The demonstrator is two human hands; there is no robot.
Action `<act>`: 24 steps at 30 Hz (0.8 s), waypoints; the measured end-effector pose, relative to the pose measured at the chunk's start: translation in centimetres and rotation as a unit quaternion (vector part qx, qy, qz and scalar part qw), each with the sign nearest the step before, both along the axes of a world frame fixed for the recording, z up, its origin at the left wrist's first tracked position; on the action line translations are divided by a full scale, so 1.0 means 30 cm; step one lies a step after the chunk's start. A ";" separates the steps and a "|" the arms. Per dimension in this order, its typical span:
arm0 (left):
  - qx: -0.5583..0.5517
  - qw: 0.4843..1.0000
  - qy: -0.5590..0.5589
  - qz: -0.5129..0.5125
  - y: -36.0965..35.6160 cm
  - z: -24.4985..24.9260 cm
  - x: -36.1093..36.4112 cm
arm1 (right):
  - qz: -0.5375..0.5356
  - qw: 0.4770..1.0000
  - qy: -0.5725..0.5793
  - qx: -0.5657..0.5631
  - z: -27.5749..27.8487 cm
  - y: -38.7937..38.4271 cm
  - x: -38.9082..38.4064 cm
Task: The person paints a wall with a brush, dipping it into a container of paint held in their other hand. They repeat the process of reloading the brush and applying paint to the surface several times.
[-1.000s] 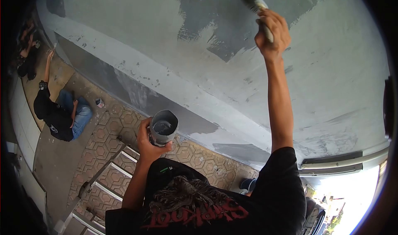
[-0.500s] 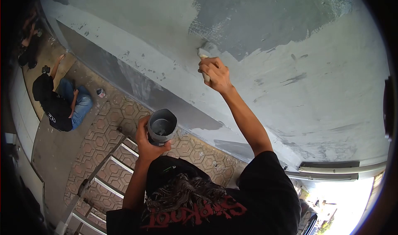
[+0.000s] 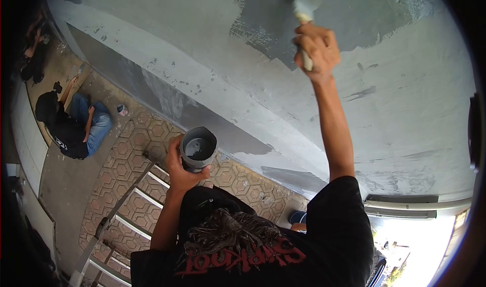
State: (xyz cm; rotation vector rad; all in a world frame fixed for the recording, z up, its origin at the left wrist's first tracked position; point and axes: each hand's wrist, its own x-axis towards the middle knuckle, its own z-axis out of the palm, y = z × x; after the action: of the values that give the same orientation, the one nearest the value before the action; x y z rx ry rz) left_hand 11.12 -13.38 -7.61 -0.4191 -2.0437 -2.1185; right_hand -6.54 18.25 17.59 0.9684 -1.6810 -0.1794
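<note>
My right hand (image 3: 319, 49) is closed round the handle of a paintbrush (image 3: 306, 2), whose bristles lie against a dark grey wet-looking patch (image 3: 349, 13) on the pale grey wall (image 3: 415, 99). My right arm is stretched up toward the wall. Lower down, my left hand (image 3: 182, 170) grips a dark cup (image 3: 199, 146) from its side and underneath, with its open top facing up. Grey paint shows inside the cup.
A metal ladder (image 3: 134, 228) stands at lower left on hexagonal paving (image 3: 136, 148). A seated person (image 3: 71, 130) in a black top and jeans is at left, near a small paint pot (image 3: 122, 110). Another person (image 3: 34, 59) is partly visible at the far upper left.
My right hand and the brush have moved up and to the right, from the patch's lower left edge onto the dark patch. My left hand and the cup have barely moved.
</note>
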 end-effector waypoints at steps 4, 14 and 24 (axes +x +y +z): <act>-0.004 1.000 -0.004 -0.021 0.008 0.011 -0.001 | -0.079 0.984 -0.162 0.001 -0.373 0.008 0.017; 0.025 0.999 -0.007 -0.041 0.026 0.036 0.033 | 0.014 0.999 -0.022 -0.038 0.019 -0.020 -0.090; 0.024 1.000 0.009 -0.016 0.019 0.032 0.066 | -0.079 0.992 -0.078 0.055 -0.134 -0.143 -0.194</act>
State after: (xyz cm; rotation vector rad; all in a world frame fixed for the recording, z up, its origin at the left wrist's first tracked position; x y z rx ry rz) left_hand 13.11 -12.80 -6.66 -0.4656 -1.9859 -2.1684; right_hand -12.37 13.95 13.57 0.9521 -1.9100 -0.3107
